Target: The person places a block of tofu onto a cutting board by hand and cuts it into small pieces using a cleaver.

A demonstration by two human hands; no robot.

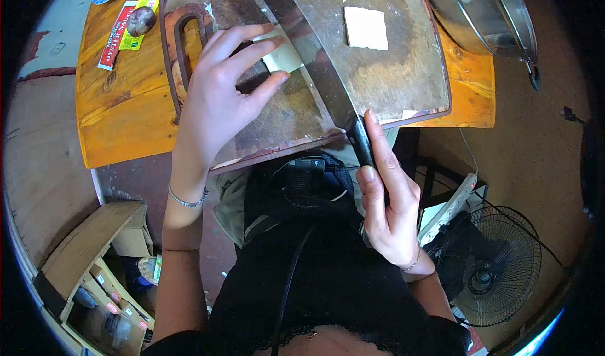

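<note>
A worn wooden cutting board (378, 72) lies on an orange wooden table (126, 116). My left hand (220, 91) rests on the board with its fingertips pressing a pale block (282, 54). My right hand (387, 198) grips the black handle of a large knife (315, 59); its blade lies across the board right beside that block. A second pale square piece (365, 28) sits apart, further up the board.
A metal pot (485, 15) stands at the table's right end. A red and yellow packet (123, 31) with a dark round thing (140, 20) on it lies at the left. Below are a wooden crate (88, 255) and a floor fan (498, 268).
</note>
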